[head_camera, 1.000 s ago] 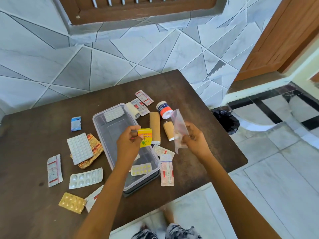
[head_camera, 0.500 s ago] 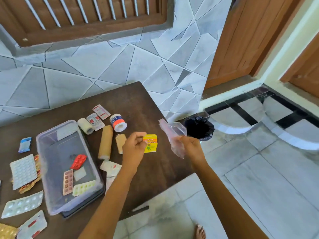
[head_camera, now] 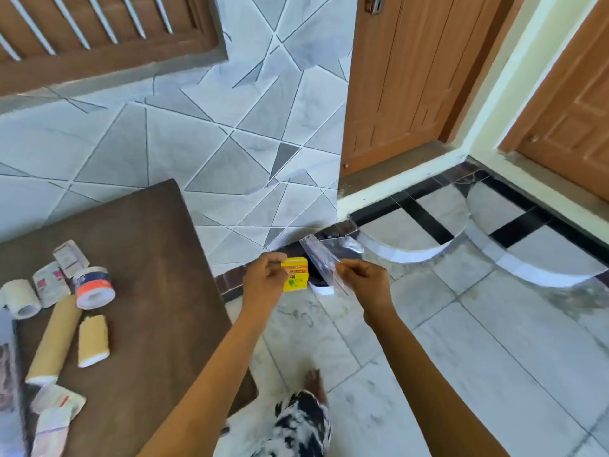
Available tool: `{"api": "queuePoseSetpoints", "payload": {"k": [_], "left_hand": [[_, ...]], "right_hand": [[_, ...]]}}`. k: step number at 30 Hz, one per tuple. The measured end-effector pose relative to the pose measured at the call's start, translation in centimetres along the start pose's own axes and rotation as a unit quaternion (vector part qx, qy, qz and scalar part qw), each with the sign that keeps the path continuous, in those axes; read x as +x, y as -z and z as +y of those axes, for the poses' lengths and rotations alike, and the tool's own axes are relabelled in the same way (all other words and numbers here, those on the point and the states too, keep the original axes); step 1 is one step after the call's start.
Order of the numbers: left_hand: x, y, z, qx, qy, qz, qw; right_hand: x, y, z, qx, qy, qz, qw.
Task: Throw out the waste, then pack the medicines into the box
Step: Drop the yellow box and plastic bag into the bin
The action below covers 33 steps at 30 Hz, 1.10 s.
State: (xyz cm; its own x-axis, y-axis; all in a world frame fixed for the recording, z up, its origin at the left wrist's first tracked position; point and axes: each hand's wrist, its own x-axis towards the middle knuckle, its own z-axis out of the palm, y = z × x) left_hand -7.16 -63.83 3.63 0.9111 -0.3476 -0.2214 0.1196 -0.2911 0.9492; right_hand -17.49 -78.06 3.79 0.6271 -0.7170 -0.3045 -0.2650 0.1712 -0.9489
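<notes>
Rolls, tubes and sachets lie on the tabletop (head_camera: 138, 258) at left, well apart from both hands. Left hand (head_camera: 263, 283) pinches a yellow box (head_camera: 296, 275); right hand (head_camera: 362, 285) pinches a clear plastic bag (head_camera: 324, 260) — both over the floor, bin mostly hidden behind them.

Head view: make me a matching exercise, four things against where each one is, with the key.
Things:
1. yellow box
2. clear plastic bag
3. long cardboard tube
4. white tape roll

Places:
A. pinched in the right hand
B. lying on the table, nearer the person
C. held in the left hand
D. at the table's left edge of view

Pairs: 1-C, 2-A, 3-B, 4-D
</notes>
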Motion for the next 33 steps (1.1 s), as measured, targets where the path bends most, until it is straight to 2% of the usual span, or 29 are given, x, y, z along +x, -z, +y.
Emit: {"api": "queuePoseSetpoints", "payload": {"k": [6,12,17,19,22,25,29,31,33], "left_hand": [[9.1,-6.9,-2.0,0.000,0.048,0.007,0.999],[20.7,-12.0,-3.8,0.030,0.107,0.029,0.993],[27.8,-14.9,-6.3,0.034,0.185,0.048,0.981],[30.6,-16.4,-8.5,0.031,0.203,0.033,0.978],[34.8,-19.0,-13.3,0.025,0.240,0.024,0.970],[39.0,-21.8,-20.0,0.124,0.271,0.033,0.954],[43.7,-25.4,-29.8,0.145,0.310,0.027,0.939],[45.7,-27.3,-35.1,0.149,0.317,-0.012,0.937],[47.4,-29.1,-39.5,0.166,0.330,-0.086,0.925]], "right_hand": [[10.5,1.6,0.9,-0.026,-0.029,0.026,0.999],[24.1,1.1,1.0,-0.149,-0.065,0.029,0.986],[33.8,-0.2,3.3,-0.189,-0.114,0.012,0.975],[37.5,-1.2,5.7,-0.218,-0.130,-0.015,0.967],[42.4,-2.8,11.0,-0.279,-0.149,-0.104,0.943],[46.9,-4.9,17.7,-0.302,-0.171,-0.179,0.921],[52.2,-6.9,26.3,-0.328,-0.208,-0.245,0.888],[54.9,-7.6,31.2,-0.348,-0.212,-0.279,0.870],[57.3,-8.3,35.6,-0.369,-0.225,-0.302,0.850]]}}
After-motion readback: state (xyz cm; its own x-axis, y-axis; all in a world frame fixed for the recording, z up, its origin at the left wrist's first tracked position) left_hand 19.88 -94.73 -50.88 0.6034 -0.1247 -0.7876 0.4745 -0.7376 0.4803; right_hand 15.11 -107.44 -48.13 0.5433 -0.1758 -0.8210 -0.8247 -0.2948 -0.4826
